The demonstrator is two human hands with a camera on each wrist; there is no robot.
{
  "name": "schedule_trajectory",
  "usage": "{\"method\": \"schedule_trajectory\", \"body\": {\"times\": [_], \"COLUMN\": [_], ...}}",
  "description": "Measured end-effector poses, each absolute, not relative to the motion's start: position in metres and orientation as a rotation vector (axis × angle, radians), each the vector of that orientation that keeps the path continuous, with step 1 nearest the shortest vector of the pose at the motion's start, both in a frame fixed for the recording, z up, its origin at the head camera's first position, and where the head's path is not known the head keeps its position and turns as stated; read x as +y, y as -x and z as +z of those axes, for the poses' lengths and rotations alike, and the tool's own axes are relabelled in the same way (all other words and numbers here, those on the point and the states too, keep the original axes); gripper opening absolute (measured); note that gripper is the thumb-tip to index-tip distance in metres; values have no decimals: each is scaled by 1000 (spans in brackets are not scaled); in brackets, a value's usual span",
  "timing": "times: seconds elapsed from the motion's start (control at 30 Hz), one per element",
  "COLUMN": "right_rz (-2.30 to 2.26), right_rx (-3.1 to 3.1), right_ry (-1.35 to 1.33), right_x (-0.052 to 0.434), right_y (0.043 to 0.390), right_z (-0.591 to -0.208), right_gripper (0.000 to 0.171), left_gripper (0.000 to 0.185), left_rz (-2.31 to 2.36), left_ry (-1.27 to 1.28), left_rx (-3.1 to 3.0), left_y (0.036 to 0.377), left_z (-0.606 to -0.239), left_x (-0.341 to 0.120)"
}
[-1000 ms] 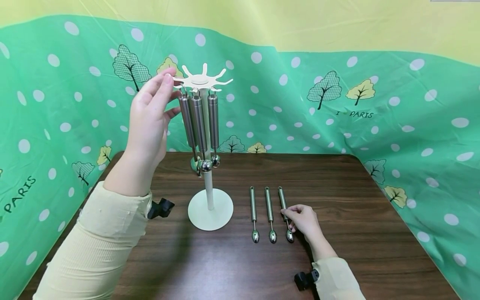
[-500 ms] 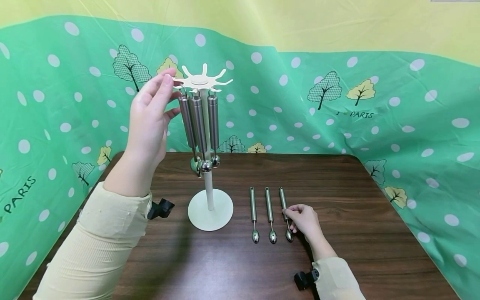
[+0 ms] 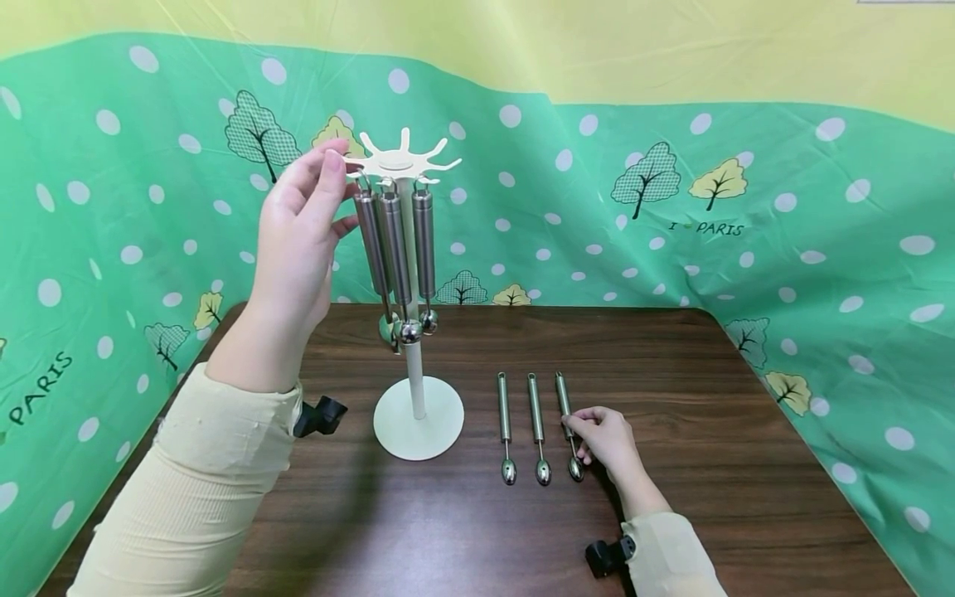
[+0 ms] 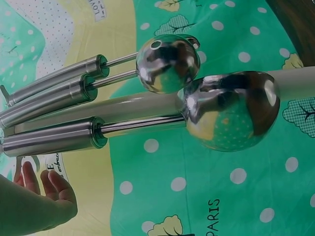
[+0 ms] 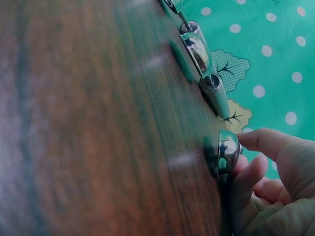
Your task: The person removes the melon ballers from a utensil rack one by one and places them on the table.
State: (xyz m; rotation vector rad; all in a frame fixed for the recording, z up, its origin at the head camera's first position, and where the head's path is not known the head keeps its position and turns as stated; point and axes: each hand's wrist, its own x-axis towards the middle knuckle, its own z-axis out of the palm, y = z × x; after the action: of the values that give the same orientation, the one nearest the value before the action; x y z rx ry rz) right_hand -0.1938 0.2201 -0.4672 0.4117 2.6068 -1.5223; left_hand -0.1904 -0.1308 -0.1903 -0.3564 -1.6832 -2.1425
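Note:
My left hand (image 3: 298,220) is at the upper left of a white utensil rack (image 3: 418,435), its thumb and forefinger pinching the tip of one hook arm. Several metal melon ballers (image 3: 395,249) hang by their handles from the rack; their round bowls (image 4: 231,110) loom close in the left wrist view. Three more melon ballers lie side by side on the table: a left one (image 3: 504,414), a middle one (image 3: 536,414) and a right one (image 3: 563,394). With thumb and fingers my right hand (image 3: 608,439) grips the right one low on its handle, its bowl (image 5: 228,151) near the tabletop.
The dark wood table (image 3: 462,531) carries the rack left of centre. Behind and at both sides hangs a green and yellow printed cloth (image 3: 567,199). Black cameras sit at the left wrist (image 3: 321,414) and the right wrist (image 3: 608,557).
The right melon baller on the table has turned very slightly, its handle top shifting a little right. Both hands stay in place, and the rack has hardly moved.

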Motion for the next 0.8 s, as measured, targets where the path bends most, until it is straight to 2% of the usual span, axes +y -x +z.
{"method": "schedule_trajectory", "body": {"times": [0.8], "right_rz": [-1610], "right_rx": [2523], "right_ry": [-406], "right_x": [222], "right_y": [193], "right_z": [-467], "right_gripper": [40], "left_gripper": [39], "left_rz": [-2140], "left_ry": [273], "left_rx": [-1655], "left_y": [190], "left_z": [-189], "left_x": [-133]}}
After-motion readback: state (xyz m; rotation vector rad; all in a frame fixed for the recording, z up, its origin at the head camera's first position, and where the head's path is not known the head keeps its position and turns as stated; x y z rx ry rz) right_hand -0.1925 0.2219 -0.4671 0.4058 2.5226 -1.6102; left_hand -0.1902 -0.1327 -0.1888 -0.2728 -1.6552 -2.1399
